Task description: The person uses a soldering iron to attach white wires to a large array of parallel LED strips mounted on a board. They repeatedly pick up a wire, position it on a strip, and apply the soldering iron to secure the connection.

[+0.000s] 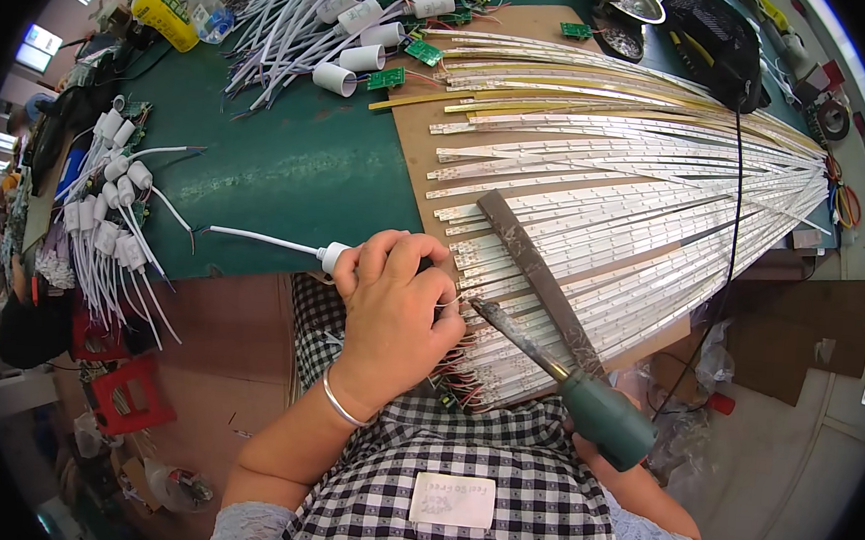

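Note:
My left hand [395,303] is closed around a white plastic cap [332,255] with a white cable [264,239] running out to the left. Its fingertips meet at thin wires by the ends of the LED strips [556,228]; what lies under the palm is hidden. Mostly hidden behind the green handle, my right hand [588,454] grips a soldering iron [608,418]. The iron's tip points up and left, close to my left thumb and the strip ends. Whether it touches a joint is too small to tell. A dark brown bar [537,277] lies across the strips.
White tubes [362,57] with cables and green circuit boards [426,53] heap at the back; another bundle [111,207] sits at the left. A yellow bottle [164,15], metal dish [627,1] and black cap [714,44] stand behind. A black cord [739,191] crosses the strips.

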`<act>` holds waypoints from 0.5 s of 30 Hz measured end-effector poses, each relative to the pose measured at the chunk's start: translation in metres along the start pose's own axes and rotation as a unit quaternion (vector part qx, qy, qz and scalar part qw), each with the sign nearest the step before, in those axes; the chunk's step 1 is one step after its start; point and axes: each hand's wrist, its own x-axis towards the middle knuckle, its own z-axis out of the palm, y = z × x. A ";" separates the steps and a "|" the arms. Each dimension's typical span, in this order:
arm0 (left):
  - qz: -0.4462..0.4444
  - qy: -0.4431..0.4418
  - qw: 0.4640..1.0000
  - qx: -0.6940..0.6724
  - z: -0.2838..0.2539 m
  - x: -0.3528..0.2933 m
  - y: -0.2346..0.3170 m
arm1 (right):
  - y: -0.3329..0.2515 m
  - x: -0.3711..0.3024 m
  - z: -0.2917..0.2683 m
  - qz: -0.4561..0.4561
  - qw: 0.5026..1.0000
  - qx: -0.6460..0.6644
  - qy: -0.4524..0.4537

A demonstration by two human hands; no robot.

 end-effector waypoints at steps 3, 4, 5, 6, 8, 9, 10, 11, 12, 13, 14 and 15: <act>0.003 0.001 1.000 0.007 0.001 -0.001 0.001 | 0.023 -0.020 -0.004 0.021 0.994 0.103 0.036; 0.003 0.003 1.000 0.005 0.000 0.000 0.000 | 0.025 -0.029 -0.004 0.052 0.986 0.143 0.074; 0.002 0.005 1.000 0.000 -0.001 -0.001 -0.001 | 0.024 -0.033 -0.006 0.082 0.973 0.183 0.111; 0.005 0.008 1.000 0.000 -0.001 -0.001 -0.001 | 0.023 -0.028 -0.012 0.084 0.949 0.267 0.147; 0.006 0.016 1.000 0.002 -0.002 -0.002 -0.003 | 0.032 -0.025 -0.049 0.018 0.951 0.245 0.188; 0.011 0.017 1.000 0.002 0.000 -0.002 -0.003 | 0.023 -0.018 -0.067 -0.023 0.950 0.196 0.241; 0.015 0.019 1.000 0.005 0.000 -0.003 -0.003 | 0.012 -0.007 -0.087 -0.066 0.943 0.147 0.290; 0.015 0.024 1.000 0.003 0.000 -0.003 -0.003 | 0.014 -0.005 -0.114 -0.080 0.936 0.118 0.322; 0.018 0.025 1.000 0.000 0.001 -0.002 -0.002 | 0.016 -0.006 -0.143 -0.091 0.926 0.090 0.356; 0.023 0.026 0.999 -0.001 0.002 -0.001 -0.001 | 0.011 -0.003 -0.164 -0.103 0.916 0.040 0.386; 0.020 0.026 0.999 0.000 0.003 -0.001 -0.002 | -0.001 -0.003 -0.186 -0.111 0.903 -0.017 0.414; 0.016 0.029 0.999 0.002 0.003 -0.002 -0.001 | -0.010 -0.010 -0.213 -0.108 0.904 -0.032 0.412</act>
